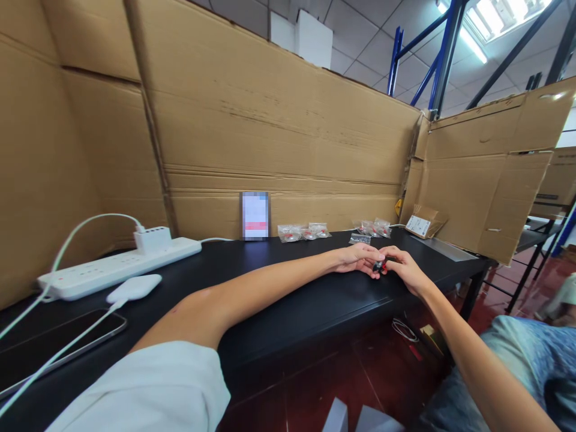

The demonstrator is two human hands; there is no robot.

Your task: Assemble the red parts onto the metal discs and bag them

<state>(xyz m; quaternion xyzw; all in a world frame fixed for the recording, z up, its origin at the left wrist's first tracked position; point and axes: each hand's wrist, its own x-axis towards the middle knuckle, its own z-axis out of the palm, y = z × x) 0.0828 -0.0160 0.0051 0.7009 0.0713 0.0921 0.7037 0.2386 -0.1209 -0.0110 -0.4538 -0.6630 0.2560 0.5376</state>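
Over the black tabletop [288,282], toward its right end, both my hands meet at a small black and red part [379,266]. The fingers of my left hand [355,257] close on it from the left. From the right, my right hand [402,267] pinches the same part with thumb and fingertips. The part is tiny and mostly covered by fingers, so its exact kind does not show. Just behind my hands lies a small clear bag [360,239]. Farther back are clear bags with red pieces [374,227].
More clear bags [303,232] lie left of these, beside an upright screen [255,217]. A cardboard packet [425,222] stands at the back right. A white power strip [119,267], charging cables and a phone [63,345] occupy the left. Cardboard walls [279,120] enclose the table.
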